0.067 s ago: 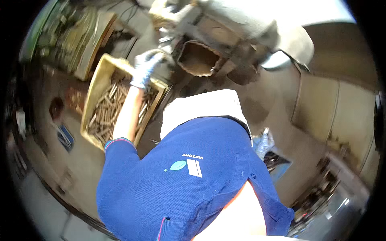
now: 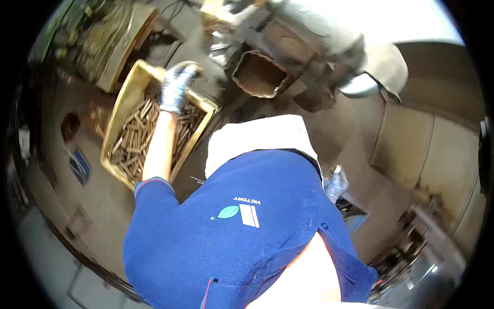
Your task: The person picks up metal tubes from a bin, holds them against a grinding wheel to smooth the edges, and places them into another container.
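Note:
My left hand point(image 2: 176, 87), in a grey-blue work glove with soiled fingertips, is over the far side of a yellow bin point(image 2: 119, 116). Its fingers are bent together, and blur hides what they may hold. Many short brown metal rods point(image 2: 135, 135) lie in a heap inside the bin, below my left forearm. Low at my right side is my gloved right hand point(image 2: 335, 186), its fingers closed round something mostly hidden; a small pale tip shows above them. Just under that hand sits a blue container point(image 2: 355, 219) with dark pieces in it.
Ahead stands a dirty machine with a ragged-edged square opening point(image 2: 260, 74). A pale rounded guard point(image 2: 383, 72) juts out at its right. Metal panels point(image 2: 427, 141) stand farther right. A cluttered workbench point(image 2: 87, 44) is at the far left, and a blue object point(image 2: 80, 166) lies on the floor.
My left hand has drawn back from beside the machine toward the bin. The view has shifted slightly; my right hand stays by my side.

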### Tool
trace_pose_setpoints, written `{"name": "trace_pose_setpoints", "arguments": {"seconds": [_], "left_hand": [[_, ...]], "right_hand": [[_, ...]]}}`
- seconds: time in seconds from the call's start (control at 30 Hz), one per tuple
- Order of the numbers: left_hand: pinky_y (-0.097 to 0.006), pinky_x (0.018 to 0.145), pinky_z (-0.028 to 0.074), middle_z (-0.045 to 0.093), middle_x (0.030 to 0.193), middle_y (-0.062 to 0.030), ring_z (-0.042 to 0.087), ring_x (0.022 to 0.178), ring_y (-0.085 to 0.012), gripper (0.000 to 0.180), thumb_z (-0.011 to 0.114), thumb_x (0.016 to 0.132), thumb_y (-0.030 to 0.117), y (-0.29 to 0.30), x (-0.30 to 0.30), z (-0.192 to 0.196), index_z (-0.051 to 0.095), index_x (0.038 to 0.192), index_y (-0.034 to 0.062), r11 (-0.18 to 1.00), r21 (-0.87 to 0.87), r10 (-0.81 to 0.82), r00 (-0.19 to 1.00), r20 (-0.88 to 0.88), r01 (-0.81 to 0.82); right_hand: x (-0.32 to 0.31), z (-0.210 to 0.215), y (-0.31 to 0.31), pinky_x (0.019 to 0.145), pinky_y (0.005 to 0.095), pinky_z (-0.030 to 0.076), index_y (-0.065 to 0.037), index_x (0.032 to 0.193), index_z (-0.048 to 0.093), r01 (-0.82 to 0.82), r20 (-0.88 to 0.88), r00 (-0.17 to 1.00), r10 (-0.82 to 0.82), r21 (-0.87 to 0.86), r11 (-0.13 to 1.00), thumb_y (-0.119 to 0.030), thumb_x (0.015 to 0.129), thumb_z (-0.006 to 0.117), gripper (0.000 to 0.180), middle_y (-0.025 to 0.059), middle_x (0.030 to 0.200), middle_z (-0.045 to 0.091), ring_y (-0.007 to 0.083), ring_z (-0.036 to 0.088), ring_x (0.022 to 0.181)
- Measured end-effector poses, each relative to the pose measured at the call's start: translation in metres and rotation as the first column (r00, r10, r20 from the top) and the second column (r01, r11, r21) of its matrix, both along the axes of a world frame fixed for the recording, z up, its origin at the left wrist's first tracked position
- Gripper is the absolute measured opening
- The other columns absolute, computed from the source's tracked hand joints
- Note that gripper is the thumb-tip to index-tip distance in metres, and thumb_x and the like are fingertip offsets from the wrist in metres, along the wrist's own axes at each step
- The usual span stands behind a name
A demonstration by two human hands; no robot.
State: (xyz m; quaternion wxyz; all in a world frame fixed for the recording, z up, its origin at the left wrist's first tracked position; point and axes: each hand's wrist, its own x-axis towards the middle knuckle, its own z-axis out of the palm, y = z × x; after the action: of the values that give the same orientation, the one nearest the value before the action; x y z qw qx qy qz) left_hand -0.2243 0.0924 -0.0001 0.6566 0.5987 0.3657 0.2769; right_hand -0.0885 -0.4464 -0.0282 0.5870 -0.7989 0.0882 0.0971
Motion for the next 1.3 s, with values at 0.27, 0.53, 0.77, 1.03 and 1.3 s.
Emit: {"name": "trace_pose_setpoints", "arguments": {"seconds": [0.27,0.53,0.77,1.03,1.3], "left_hand": [[-0.030,0.065,0.051,0.068,0.081,-0.0143,0.066,0.070,-0.0204,0.021,0.064,0.078,0.015,-0.085,-0.177,-0.118,0.066,0.092,-0.0007,0.991,0.077,0.135,0.832,-0.538,-0.111],[-0.042,0.077,0.049,0.062,0.096,-0.0188,0.059,0.091,-0.0360,0.030,0.061,0.075,0.028,-0.054,-0.126,-0.194,0.065,0.101,0.0144,0.942,0.244,0.070,0.576,-0.814,0.230],[-0.040,0.078,0.049,0.062,0.097,-0.0193,0.059,0.094,-0.0348,0.032,0.062,0.075,0.031,-0.039,-0.112,-0.151,0.065,0.100,0.0123,0.967,0.223,0.123,0.541,-0.832,0.123],[-0.039,0.080,0.049,0.064,0.096,-0.0181,0.061,0.093,-0.0321,0.028,0.067,0.071,0.024,-0.020,-0.132,-0.184,0.067,0.095,0.0087,0.968,0.194,0.047,0.638,-0.769,0.162],[-0.042,0.077,0.050,0.064,0.090,-0.0202,0.062,0.089,-0.0358,0.033,0.063,0.072,0.033,-0.067,-0.119,-0.107,0.067,0.088,0.0048,0.935,0.163,0.080,0.258,-0.963,0.316]], "right_hand": [[0.002,0.068,-0.050,0.063,0.0247,0.048,0.005,0.098,0.063,-0.160,-0.177,0.976,0.127,-0.191,0.968,-0.018,0.085,0.065,0.027,0.0061,0.082,0.062,0.0121,0.058,0.069],[0.008,0.045,0.016,0.064,0.0233,0.047,0.005,0.095,0.064,-0.221,-0.215,0.960,0.180,-0.181,0.958,-0.020,0.085,0.066,0.027,0.0049,0.080,0.062,0.0099,0.056,0.069],[-0.008,0.021,0.028,0.061,0.0221,0.047,0.003,0.094,0.064,-0.205,-0.276,0.946,0.168,-0.111,0.972,-0.021,0.084,0.066,0.026,0.0037,0.077,0.062,0.0084,0.055,0.066],[-0.016,0.007,0.051,0.056,0.0214,0.045,0.004,0.091,0.064,-0.224,-0.251,0.950,0.185,-0.134,0.965,-0.020,0.086,0.064,0.025,0.0033,0.071,0.061,0.0074,0.053,0.060],[-0.021,-0.006,0.020,0.054,0.0203,0.040,0.005,0.091,0.064,-0.281,-0.281,0.925,0.257,-0.051,0.958,-0.020,0.085,0.065,0.026,0.0014,0.069,0.060,0.0065,0.050,0.058]]}}
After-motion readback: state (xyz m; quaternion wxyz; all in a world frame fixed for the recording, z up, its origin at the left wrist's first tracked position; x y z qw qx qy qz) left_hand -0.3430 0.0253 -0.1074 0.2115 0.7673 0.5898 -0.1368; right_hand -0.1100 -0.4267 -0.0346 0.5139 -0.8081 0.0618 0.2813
